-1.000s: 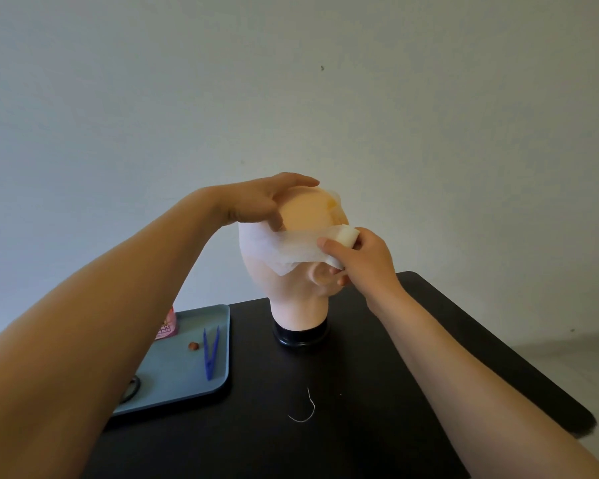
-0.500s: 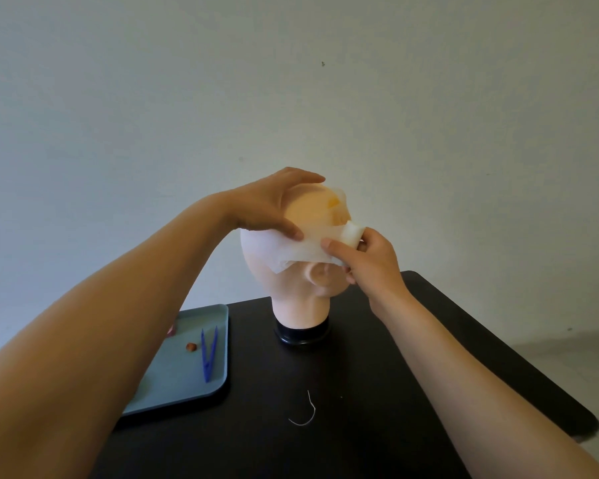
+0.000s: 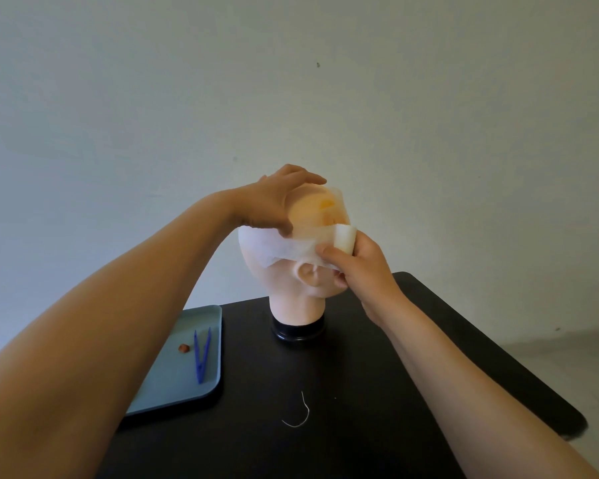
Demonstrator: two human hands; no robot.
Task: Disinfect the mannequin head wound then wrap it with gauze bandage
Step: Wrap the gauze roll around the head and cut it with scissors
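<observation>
At far L we see a flat blue-grey tray [image 3: 173,388] w/ rounded corners and a low rim, lying on the table, partly hidden by the L forearm. On it lie a small reddish-brown lump [image 3: 183,347] and, just beside it, slim blue plastic tweezers [image 3: 201,357], tips pointing toward us.

The L hand [image 3: 274,202] lies over the crown of the mannequin head [image 3: 291,285]. Its fingers are spread and only lightly arched, gripping nothing, while the thumb tip presses the gauze band [image 3: 284,245] against the skull. The head is smooth, matte, pale pink, w/ a moulded ear facing us. It stands upright on a glossy black round base [image 3: 298,331] at mid-table. A yellow-orange patch [image 3: 327,203] shows on top, near the far side.

The band is thin, white, loosely woven and semi-sheer. It runs around the head above the ear, from under the L thumb across to the R hand. In front of the base a short pale thread [image 3: 300,413] lies curled in a hook shape.

The gauze roll [image 3: 346,238] is a soft, whitish cylinder at the head's R side, touching it. The R hand [image 3: 363,267] is clamped on it, thumb on the near face, fingers behind. So the roll sits at the top of that grip, and the band leaves it leftward.

The table [image 3: 412,392] is matte black w/ a rounded R corner.
</observation>
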